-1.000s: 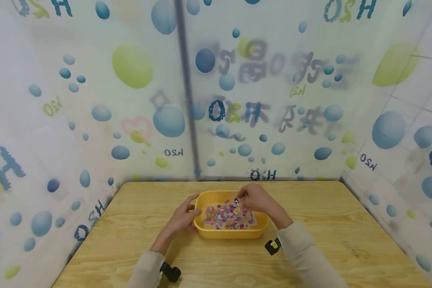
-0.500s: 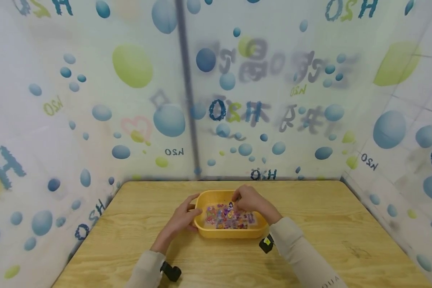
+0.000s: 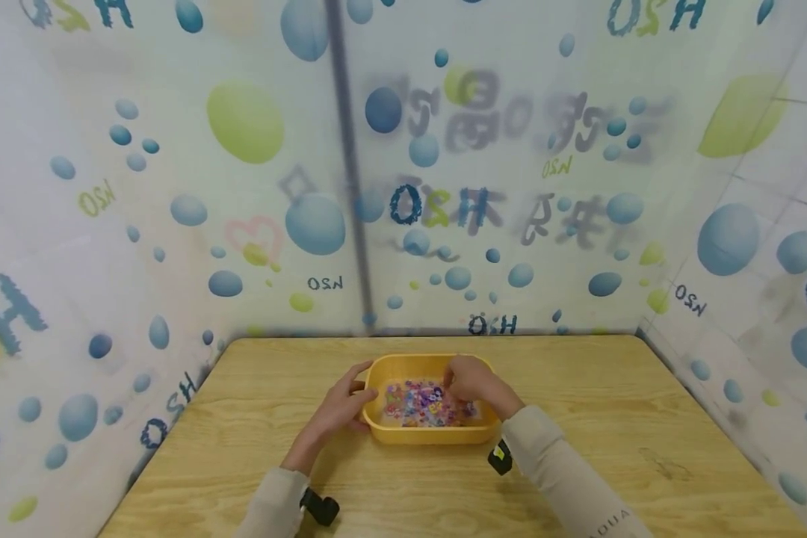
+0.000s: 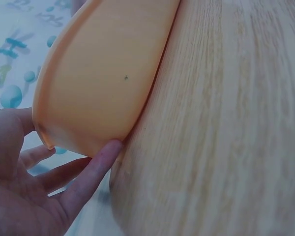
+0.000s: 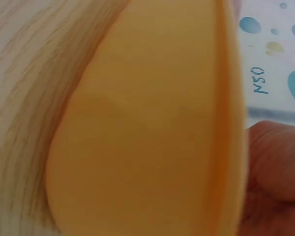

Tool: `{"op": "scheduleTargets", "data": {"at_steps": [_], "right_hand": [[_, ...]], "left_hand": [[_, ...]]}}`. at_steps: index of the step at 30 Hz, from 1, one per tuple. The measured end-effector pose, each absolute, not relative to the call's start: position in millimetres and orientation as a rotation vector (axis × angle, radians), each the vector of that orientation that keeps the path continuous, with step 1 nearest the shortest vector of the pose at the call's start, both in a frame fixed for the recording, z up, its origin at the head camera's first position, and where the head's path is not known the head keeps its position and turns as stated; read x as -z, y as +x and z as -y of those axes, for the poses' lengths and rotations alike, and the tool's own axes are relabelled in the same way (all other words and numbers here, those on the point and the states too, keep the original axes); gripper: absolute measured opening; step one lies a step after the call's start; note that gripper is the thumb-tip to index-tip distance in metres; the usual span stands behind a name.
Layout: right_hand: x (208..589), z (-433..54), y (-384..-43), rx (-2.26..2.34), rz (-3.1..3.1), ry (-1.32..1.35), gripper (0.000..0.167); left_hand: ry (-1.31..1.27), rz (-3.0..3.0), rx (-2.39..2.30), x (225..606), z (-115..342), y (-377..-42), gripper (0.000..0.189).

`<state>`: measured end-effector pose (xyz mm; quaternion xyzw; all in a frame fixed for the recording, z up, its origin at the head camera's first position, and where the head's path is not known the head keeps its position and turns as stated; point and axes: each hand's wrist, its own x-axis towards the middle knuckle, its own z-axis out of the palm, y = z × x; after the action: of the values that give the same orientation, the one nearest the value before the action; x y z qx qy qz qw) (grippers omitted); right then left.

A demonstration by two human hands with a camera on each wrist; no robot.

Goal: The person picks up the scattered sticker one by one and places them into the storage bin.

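Observation:
A yellow plastic basin [image 3: 430, 436] sits on the table, its bottom covered with a layer of small colourful sticker-like pieces [image 3: 417, 407], mostly purple and pink. My left hand [image 3: 341, 403] holds the basin's left end, thumb over the rim. In the left wrist view, fingers of that hand [image 4: 24, 191] lie along the outside of the basin wall [image 4: 98, 73]. My right hand [image 3: 474, 379] reaches down inside the right half, fingers bent at the pieces. Its fingertips are hidden, and I cannot tell whether they pinch a piece. The right wrist view mostly shows the basin's outer wall [image 5: 147, 123].
The wooden table [image 3: 282, 388] extends around the basin on all sides. Behind it hangs a pale curtain [image 3: 255, 194] printed with bubbles and letters, which also closes off the left and right. A black wrist camera [image 3: 320, 508] hangs from each sleeve.
My right hand first moved left over the pieces, then back slightly right and lower into the basin. A purple piece near its fingers shifted downward. The left hand and the basin have stayed put.

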<state>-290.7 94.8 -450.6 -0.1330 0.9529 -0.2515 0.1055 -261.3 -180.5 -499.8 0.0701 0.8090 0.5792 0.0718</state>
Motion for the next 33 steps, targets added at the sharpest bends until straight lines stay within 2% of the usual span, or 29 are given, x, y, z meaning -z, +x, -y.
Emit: {"op": "scheduleTargets", "data": {"at_steps": [12,23,33], "right_hand": [[466.3,-91.6,-293.8,0.7,-2.881,-0.36,0.008],[468.2,-92.4,-296.3,0.735,-2.818,-0.307,0.02],[466.0,-92.3,-290.7,0.689,-2.853,-0.301,0.017]], "left_hand": [[0.213,-2.406,-1.763,500.4,181.0,-262.7,0.061],[0.225,-2.423,-1.739,497.7,179.1,-262.4,0.062],[0.215,-2.426,-1.742,498.4,180.2,-260.9,0.061]]}}
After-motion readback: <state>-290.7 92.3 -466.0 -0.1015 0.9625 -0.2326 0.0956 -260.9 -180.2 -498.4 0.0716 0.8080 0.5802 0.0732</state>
